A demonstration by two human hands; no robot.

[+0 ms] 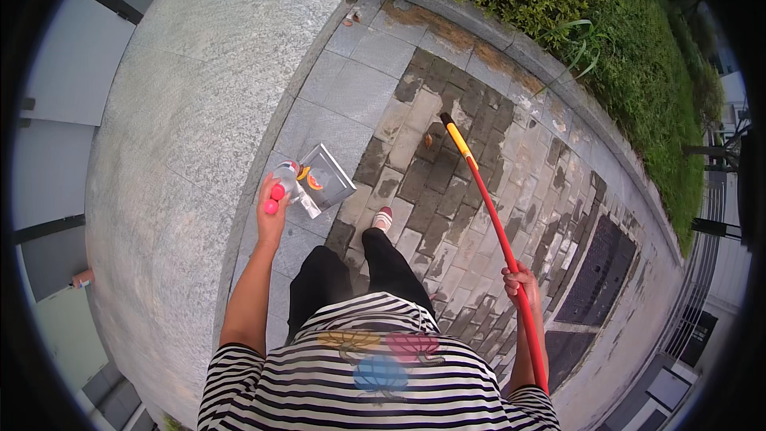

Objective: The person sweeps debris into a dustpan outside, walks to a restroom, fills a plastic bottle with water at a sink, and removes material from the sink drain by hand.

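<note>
- The right hand [520,281], lower right of centre, has its fingers wrapped round a red pole [501,231].
- The pole runs from the lower right toward the upper middle, with a yellow section and a dark tip; no broom head can be made out.
- The left hand [266,217], left of centre, has its fingers curled in around two pink knobs [272,207]; whether they join the pan cannot be told.
- The pan [332,194], grey with a pale rim, lies just right of that hand, tilted in the frame, with orange pieces [315,184] showing in it.
- A brown leaf [428,141] lies on the patchy paving [408,181], near the pole's dark tip.
- One shoe [384,219] shows below the leaf, near the pan.
- The step in hand appears to be holding pole and pan apart, one on each side.
- A next move seems to call for a firm right-hand grip to steer the long pole, and a steady left hand so that the orange pieces do not slide.
</note>
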